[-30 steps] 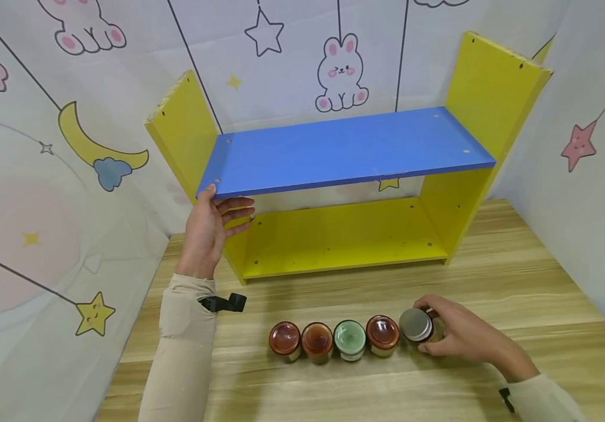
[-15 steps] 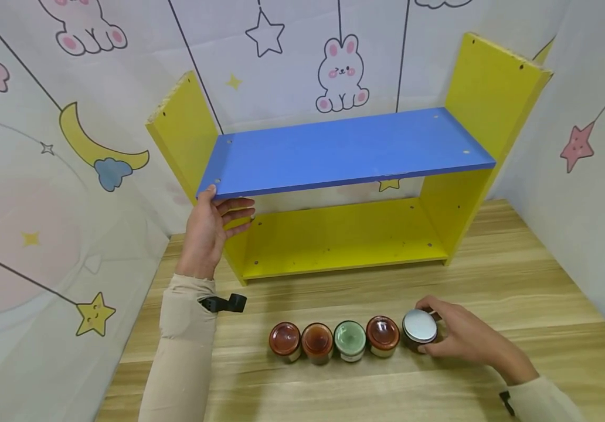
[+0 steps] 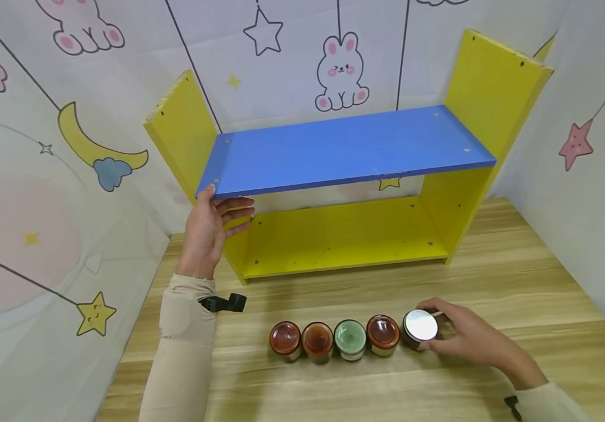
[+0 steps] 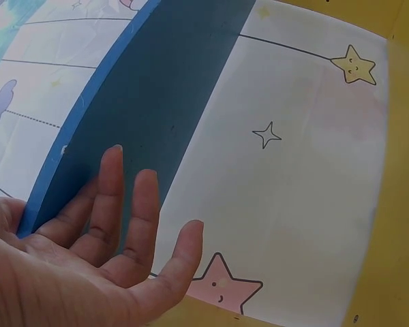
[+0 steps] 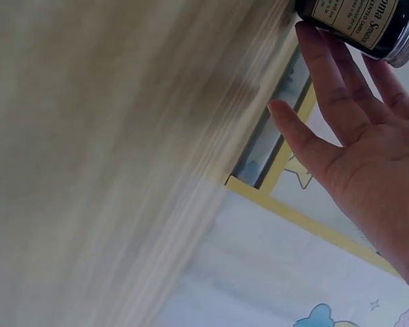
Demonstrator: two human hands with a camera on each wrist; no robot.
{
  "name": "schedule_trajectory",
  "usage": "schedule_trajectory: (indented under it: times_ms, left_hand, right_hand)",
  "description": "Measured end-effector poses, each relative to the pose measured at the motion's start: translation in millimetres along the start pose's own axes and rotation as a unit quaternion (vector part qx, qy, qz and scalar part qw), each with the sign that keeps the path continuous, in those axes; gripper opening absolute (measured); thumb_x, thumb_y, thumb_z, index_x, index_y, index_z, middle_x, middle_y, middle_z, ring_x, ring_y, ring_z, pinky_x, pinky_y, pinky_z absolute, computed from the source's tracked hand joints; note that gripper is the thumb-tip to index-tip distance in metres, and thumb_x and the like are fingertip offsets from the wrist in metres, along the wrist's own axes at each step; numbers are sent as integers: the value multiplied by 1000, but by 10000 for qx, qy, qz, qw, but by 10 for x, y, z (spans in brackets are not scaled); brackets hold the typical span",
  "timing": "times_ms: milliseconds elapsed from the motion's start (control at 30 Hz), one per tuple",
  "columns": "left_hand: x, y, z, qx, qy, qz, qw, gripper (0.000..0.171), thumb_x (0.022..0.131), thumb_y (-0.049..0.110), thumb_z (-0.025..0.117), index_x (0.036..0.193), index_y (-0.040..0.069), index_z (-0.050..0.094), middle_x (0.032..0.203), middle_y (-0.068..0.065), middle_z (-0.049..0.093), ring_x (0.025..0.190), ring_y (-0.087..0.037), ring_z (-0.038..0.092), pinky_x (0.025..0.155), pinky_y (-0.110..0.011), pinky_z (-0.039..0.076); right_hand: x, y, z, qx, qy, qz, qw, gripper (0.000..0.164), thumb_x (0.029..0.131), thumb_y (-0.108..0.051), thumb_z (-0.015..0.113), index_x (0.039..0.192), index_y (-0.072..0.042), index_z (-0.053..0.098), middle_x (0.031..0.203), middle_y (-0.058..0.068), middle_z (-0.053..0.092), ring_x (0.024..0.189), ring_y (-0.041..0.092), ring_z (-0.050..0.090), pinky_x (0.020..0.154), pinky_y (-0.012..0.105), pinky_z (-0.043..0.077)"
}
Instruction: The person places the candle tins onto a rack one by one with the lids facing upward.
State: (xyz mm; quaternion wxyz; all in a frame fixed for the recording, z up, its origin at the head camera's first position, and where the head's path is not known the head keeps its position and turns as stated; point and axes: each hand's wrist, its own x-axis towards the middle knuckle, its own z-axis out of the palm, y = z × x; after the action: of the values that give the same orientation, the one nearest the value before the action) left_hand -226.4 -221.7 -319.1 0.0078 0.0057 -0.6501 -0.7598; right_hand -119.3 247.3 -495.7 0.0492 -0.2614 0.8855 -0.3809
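Note:
My left hand (image 3: 204, 231) holds the front left corner of the blue shelf board (image 3: 345, 152). Its thumb lies on top, while the other fingers spread beneath the board, as the left wrist view shows. On the wooden table, my right hand (image 3: 471, 337) has its thumb and fingers on either side of a dark scented candle jar (image 3: 420, 325) with a silver lid. The jar's cream label (image 5: 354, 17) appears in the right wrist view, with fingertips right at the glass. Left of it stand three reddish-brown jars (image 3: 284, 339) and a green jar (image 3: 350, 337) in a row.
Yellow side panels (image 3: 498, 94) rise at both ends of the blue board. Below it runs a yellow bottom shelf (image 3: 334, 234), behind the row of jars. A white printed cloth (image 3: 292, 76) hangs behind and at both sides of the wooden table (image 3: 334, 387).
The silver-lidded jar, tilted in my right hand a second ago, has come upright at the row's right end. My left hand has stayed on the blue board.

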Motion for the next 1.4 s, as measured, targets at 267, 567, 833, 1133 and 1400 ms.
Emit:
schedule_trajectory:
  times_ms: [267, 567, 833, 1133, 1400]
  left_hand:
    - [-6, -7, -4, 32, -8, 44, 10000, 60, 110, 49, 28, 158, 13, 24, 108, -4, 72, 106, -26, 67, 101, -53, 45]
    - [-3, -8, -15, -72, -28, 49, 10000, 58, 110, 49, 28, 155, 13, 32, 107, -4, 72, 104, -25, 67, 101, -52, 45]
    - [-5, -10, -9, 49, -30, 76, 10000, 61, 110, 48, 28, 159, 14, 23, 106, -4, 72, 105, -26, 67, 101, -53, 45]
    - [-1, -8, -4, 59, -13, 65, 10000, 61, 109, 49, 29, 159, 14, 22, 107, -4, 72, 106, -26, 67, 103, -56, 44]
    - [1, -6, -6, 57, -7, 80, 10000, 63, 109, 49, 29, 160, 14, 20, 106, -4, 72, 106, -26, 67, 101, -53, 45]
  right_hand:
    - [-41, 2, -24, 453, -21, -204, 9988, 56, 85, -28, 84, 131, -12, 58, 122, 3, 68, 100, 6, 67, 87, 30, 56]
    - [-46, 5, -24, 898, -193, -97, 9957, 56, 86, -23, 83, 135, -12, 56, 124, 8, 66, 103, 9, 67, 87, 27, 55]
    - [-25, 0, 6, 1361, -199, -169, 9904, 56, 86, -19, 83, 134, -8, 56, 125, 13, 64, 106, 8, 66, 90, 25, 54]
    - [3, 16, 13, 1835, -373, -210, 9821, 56, 87, -14, 81, 136, -4, 54, 128, 18, 61, 112, 6, 64, 93, 23, 53]
    - [13, 17, 19, 1899, -440, -179, 9807, 56, 87, -14, 80, 136, -4, 53, 129, 19, 60, 113, 6, 63, 93, 23, 52]
